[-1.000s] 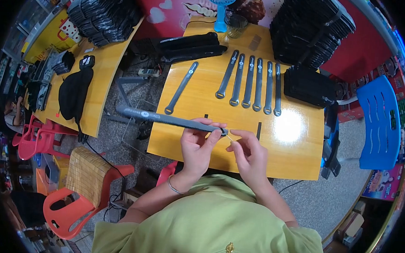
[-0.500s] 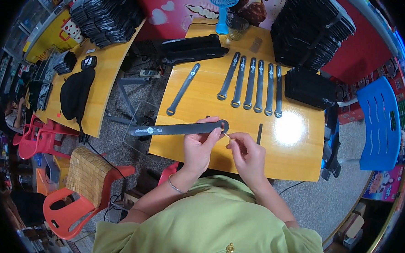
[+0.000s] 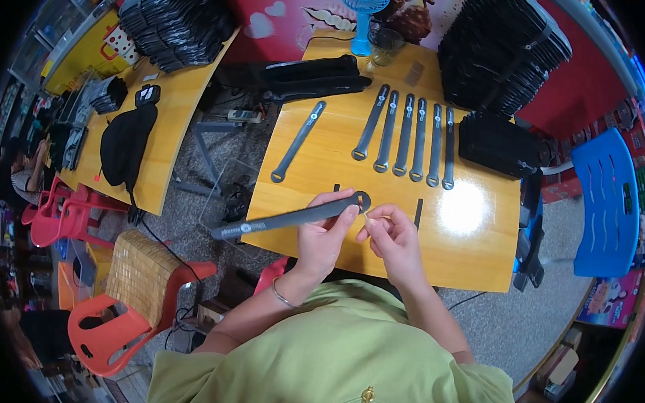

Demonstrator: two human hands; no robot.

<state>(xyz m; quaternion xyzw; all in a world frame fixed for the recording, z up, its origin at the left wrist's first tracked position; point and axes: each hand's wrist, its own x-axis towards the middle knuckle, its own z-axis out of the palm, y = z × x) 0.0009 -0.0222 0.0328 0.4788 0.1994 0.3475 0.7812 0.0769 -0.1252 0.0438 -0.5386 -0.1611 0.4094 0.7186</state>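
Note:
My left hand (image 3: 322,238) grips a long black strap (image 3: 281,218) near its rounded, slotted end. Its other end points down to the left, with pale lettering along its edge. Close to the slot, my right hand (image 3: 395,242) pinches a thin pale stick-like piece (image 3: 366,215), mostly covered by the fingers; whether it goes through the slot I cannot tell. Beyond my hands, several similar straps (image 3: 405,136) lie side by side on the wooden table (image 3: 472,260). One more strap (image 3: 298,142) lies apart at the left.
Narrow black strips (image 3: 419,212) lie near my hands. Black folded bundles (image 3: 318,77) and a black stack (image 3: 494,53) are at the back, with a blue fan (image 3: 362,21) and a clear cup (image 3: 384,46). A blue chair (image 3: 605,205) is at right, an orange chair (image 3: 122,337) at left.
The strap has turned in my left hand: its free end hangs lower and its face is tipped away. My right hand has shifted slightly, still pinching the pale piece. The whole view moved a little.

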